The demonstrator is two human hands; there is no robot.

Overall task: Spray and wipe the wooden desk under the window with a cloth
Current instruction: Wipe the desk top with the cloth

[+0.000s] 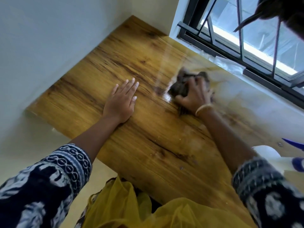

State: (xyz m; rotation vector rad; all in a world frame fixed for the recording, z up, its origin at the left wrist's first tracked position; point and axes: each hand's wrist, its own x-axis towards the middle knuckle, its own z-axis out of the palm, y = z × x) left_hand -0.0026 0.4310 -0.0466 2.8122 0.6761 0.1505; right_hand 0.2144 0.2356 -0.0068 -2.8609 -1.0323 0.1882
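Patterned navy-and-white sleeves [49, 183] and a fold of yellow fabric [125, 204] frame the near edge of the wooden desk [148, 145], which runs from a walled corner on the left along the barred window [246, 38]. At mid-desk the person's right hand [195, 96], a thin bangle [203, 108] at the wrist, bears down on a dark, bunched cloth [182, 86], fingers curled over it and gripping it against the wood just short of the window edge; hand and cloth are blurred, which suggests a wiping stroke. Just beside it the left hand [121, 99] lies flat on the surface, fingers extended and nearly together, holding nothing and apparently bracing. A white spray bottle with blue parts [269, 155] stands at the desk's right edge, partly cut off by the frame.

Judging from the wet sheen and pale streaks around the cloth and along the window edge, spraying appears done and wiping is in progress there, while the far left corner and the near edge look dry and matte, likely still to be covered. No brand, label or writing can be read anywhere, including on the bottle.
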